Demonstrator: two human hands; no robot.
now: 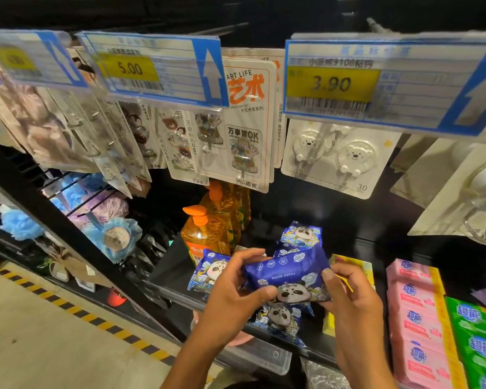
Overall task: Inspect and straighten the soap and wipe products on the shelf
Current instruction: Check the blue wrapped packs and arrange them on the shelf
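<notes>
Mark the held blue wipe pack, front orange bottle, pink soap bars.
held blue wipe pack (286, 272), head view, blue upper face
front orange bottle (205, 234), head view, body below the pump
pink soap bars (413, 300), head view, one bar's wrapper

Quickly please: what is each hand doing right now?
Left hand: grips the left end of the blue wipe pack.
Right hand: pinches the same pack's right end.

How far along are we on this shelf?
Looks done: pink soap bars and green soap bars sit in even rows. In hand: left hand and right hand grip one blue panda wipe pack. Left: other panda packs lie askew on the shelf.
</notes>
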